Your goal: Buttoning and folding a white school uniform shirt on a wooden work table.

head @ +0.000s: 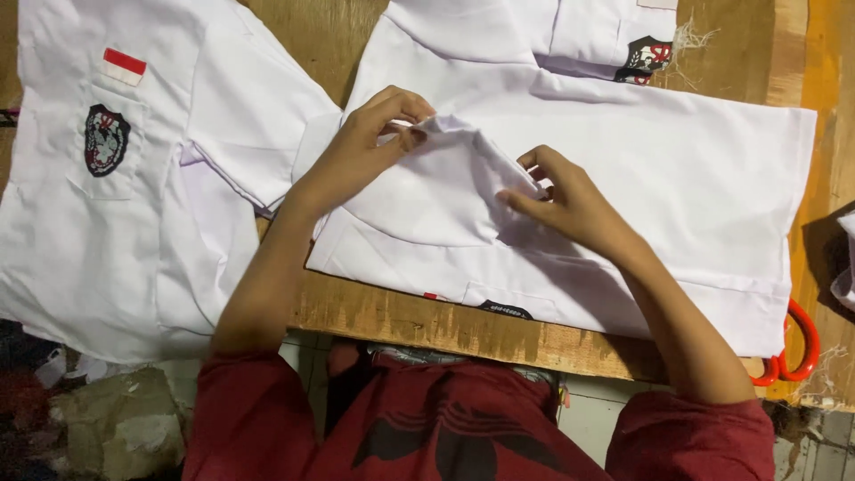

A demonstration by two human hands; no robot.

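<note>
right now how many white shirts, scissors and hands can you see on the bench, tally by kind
white shirts: 3, one at left, one under the hands, one at top
orange-handled scissors: 1
hands: 2, left hand, right hand
total: 6

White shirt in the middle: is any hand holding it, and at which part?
Yes. The left hand pinches a raised fold of the white shirt; the right hand presses the same fold lower down.

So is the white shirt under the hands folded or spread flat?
Folded: the white shirt lies doubled on the table, and the left hand and right hand pinch a raised fold.
</note>
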